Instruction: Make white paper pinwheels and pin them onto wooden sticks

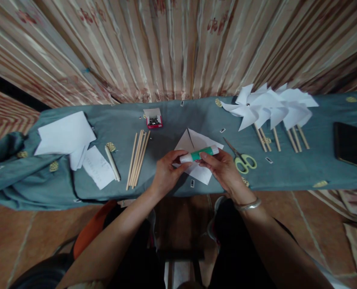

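A green and white glue stick (200, 154) is held level between my two hands, above a white paper square (188, 140) with a slit cut into it. My left hand (170, 168) pinches the glue stick's white end. My right hand (221, 166) grips its green body, thumb on top. The hands and the glue stick hide part of the paper. Just right of my right hand lie scissors (243, 160) with light green handles. A row of thin wooden sticks (138, 158) lies to the left of my left hand.
Several white paper pinwheels (268, 105) on sticks lie at the right, with a dark phone (349, 144) beyond. A small red box (154, 119) of metal pins stands at the back. White paper sheets (66, 134), a written slip (98, 168) and a pale pen (112, 162) lie left.
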Action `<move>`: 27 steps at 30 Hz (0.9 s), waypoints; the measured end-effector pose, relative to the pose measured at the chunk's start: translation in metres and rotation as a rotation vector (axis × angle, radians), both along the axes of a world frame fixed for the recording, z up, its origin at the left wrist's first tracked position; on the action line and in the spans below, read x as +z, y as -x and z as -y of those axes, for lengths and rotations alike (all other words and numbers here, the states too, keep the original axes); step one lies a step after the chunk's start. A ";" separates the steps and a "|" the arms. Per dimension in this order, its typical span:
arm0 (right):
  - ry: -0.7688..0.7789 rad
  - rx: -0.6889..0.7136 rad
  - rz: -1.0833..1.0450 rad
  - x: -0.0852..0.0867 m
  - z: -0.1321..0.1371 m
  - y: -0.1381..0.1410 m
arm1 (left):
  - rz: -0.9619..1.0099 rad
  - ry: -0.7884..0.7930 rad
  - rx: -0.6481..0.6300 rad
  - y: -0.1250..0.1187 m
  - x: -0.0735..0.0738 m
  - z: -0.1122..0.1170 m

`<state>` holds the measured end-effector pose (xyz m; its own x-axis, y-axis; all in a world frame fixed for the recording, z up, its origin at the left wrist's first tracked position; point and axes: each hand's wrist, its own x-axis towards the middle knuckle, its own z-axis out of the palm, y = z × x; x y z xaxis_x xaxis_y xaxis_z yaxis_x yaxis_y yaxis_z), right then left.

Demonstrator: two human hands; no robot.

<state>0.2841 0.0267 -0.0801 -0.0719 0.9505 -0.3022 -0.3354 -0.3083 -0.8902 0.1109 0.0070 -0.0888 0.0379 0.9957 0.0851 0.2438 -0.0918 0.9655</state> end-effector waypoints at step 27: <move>-0.063 0.097 0.101 0.002 0.008 -0.001 | -0.758 0.002 0.616 0.159 0.025 -0.034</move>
